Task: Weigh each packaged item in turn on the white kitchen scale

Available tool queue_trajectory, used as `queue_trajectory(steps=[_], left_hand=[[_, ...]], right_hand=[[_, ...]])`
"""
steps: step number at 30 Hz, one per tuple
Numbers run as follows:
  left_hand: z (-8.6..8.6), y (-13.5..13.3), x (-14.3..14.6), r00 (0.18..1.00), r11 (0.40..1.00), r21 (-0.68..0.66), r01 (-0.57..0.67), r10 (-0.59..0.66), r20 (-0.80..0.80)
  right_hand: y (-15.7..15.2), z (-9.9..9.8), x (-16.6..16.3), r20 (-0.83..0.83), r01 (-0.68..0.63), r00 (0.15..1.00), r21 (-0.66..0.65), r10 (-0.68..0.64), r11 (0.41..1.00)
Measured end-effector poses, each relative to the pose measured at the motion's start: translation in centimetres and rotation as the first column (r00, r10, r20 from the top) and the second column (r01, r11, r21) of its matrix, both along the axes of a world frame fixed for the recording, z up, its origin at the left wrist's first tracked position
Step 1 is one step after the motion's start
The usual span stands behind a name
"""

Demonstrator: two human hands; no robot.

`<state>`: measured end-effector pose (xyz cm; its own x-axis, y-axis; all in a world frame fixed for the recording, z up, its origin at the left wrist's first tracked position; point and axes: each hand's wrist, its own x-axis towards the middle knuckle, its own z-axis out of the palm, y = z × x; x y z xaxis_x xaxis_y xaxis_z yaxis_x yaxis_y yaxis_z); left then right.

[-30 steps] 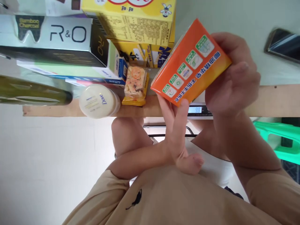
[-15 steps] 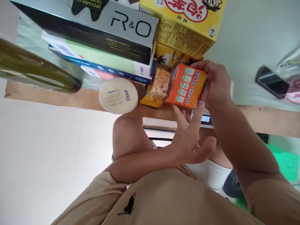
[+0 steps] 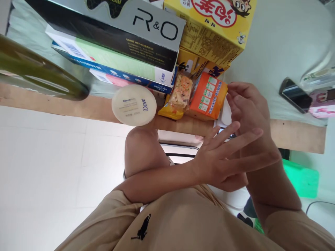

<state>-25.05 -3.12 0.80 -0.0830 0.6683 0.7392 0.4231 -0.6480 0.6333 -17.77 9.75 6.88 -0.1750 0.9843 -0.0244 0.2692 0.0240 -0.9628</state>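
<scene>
An orange soap box lies on the table next to a yellow snack packet. My right hand hovers at the box's right edge with its fingers loosely apart. Its fingertips are at the box's upper corner and hold nothing. My left hand reaches across from the left below the table edge with its fingers stretched out and spread. It is empty and crosses in front of my right wrist. A white scale shows partly between the box and my hands.
A round Dove jar, a grey R&O box on stacked boxes, a yellow cartoon box and a dark green bottle crowd the table's left. A phone lies at the right. A green stool stands below.
The orange box went down from the air onto the table beside the snack packet. My right hand let go of it. My left hand spread its fingers and swung right.
</scene>
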Motion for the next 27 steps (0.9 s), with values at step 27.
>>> queue_trajectory(steps=[27], left_hand=[[-1.9,2.8,-0.6,0.971,0.824,-0.562,0.078,-0.189,-0.143]], right_hand=[[1.2,-6.6,12.2,-0.074,0.329,0.942,0.005,-0.328,0.944]])
